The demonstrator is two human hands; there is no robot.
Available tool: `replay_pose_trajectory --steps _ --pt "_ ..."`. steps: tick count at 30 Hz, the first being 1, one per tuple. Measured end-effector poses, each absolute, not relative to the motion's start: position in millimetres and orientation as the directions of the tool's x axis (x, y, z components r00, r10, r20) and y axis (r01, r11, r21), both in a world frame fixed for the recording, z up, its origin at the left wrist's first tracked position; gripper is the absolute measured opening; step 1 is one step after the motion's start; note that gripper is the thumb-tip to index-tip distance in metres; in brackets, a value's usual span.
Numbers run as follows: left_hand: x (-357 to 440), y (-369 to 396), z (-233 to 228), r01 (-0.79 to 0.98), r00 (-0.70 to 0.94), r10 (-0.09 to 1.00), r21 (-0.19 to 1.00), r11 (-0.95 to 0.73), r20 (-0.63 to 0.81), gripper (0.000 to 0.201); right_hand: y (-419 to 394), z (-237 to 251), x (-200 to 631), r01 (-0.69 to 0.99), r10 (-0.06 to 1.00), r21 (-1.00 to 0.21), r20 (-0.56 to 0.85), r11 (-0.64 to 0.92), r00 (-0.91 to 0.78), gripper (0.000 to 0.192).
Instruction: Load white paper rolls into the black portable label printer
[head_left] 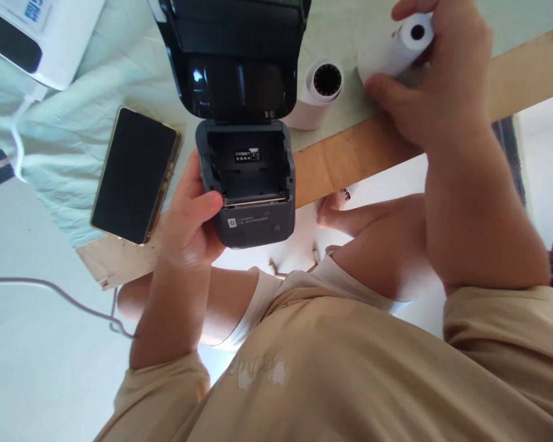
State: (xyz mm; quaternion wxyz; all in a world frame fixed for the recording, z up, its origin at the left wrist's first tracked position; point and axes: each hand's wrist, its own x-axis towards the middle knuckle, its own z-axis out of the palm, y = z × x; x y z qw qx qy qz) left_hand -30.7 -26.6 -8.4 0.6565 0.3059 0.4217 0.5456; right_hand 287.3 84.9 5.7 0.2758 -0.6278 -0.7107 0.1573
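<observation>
My left hand (188,215) grips the side of a small dark grey label printer (258,227), its thumb on the front corner of the case. The glossy black lid (239,73) is tipped up and back. Inside the printer's bay there is a small printed sticker, and no roll shows there. At the upper right, my right hand (447,80) is curled around a white paper roll (408,46) with a small dark core hole. Its thumb touches the lower part of the paper, and some fingers are hidden behind the roll. Between the two hands stands another white roll (311,104) with a black ribbed core.
A dark-screened phone (136,175) lies left of the printer. Farther up left is a white device (69,43) with a dark window and a plugged-in white cable (18,147). Pale green cloth (55,190) covers the table, whose wooden edge (350,162) runs before my legs.
</observation>
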Motion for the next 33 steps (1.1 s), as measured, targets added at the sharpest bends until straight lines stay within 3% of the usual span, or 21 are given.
replay_pose_trajectory --steps 2,5,8,9,12,15,22,25,27,29,31,33 --pt "-31 -27 -9 -0.458 0.039 0.977 0.865 0.204 -0.209 0.045 83 8 287 0.796 0.976 -0.573 0.193 0.197 -0.103 0.07" --pt "-33 -27 -11 -0.47 0.031 0.981 0.864 0.182 -0.19 0.043 68 17 282 0.766 0.913 -0.54 0.382 0.348 -0.145 0.073" --pt "-35 -28 -12 -0.452 0.035 0.98 0.871 0.192 -0.198 0.046 48 26 264 0.722 0.865 -0.565 0.493 0.4 -0.094 0.042" --pt "-35 -28 -13 -0.441 0.03 0.98 0.877 0.191 -0.198 0.047 43 28 255 0.665 0.851 -0.593 0.509 0.454 -0.127 0.041" --pt "-35 -29 -14 -0.423 0.008 0.98 0.887 0.182 -0.197 0.048 38 28 228 0.64 0.911 -0.649 0.285 0.411 -0.297 0.058" --pt "-35 -29 -14 -0.429 0.022 0.976 0.88 0.205 -0.217 0.048 44 22 212 0.72 0.951 -0.633 0.084 0.282 -0.299 0.063" --pt "-36 -30 -17 -0.49 0.109 0.974 0.842 0.226 -0.199 0.053 50 10 211 0.69 0.95 -0.654 0.18 0.311 -0.257 0.06" --pt "-35 -31 -17 -0.507 0.126 0.972 0.829 0.236 -0.2 0.05 47 14 212 0.554 0.954 -0.777 0.253 0.299 -0.16 0.068" --pt "-35 -31 -17 -0.514 0.127 0.972 0.825 0.235 -0.197 0.045 47 18 212 0.335 0.97 -0.91 0.227 0.245 -0.091 0.061" --pt "-34 -31 -17 -0.523 0.129 0.973 0.821 0.229 -0.19 0.04 48 20 213 0.083 0.993 -0.993 0.07 0.078 -0.091 0.054" --pt "-34 -30 -16 -0.522 0.114 0.975 0.824 0.221 -0.19 0.038 50 21 213 -0.078 0.971 -0.981 -0.161 -0.177 -0.18 0.053" --pt "-34 -29 -15 -0.519 0.087 0.979 0.83 0.204 -0.187 0.038 49 22 211 -0.134 0.907 -0.921 -0.321 -0.366 -0.274 0.052"
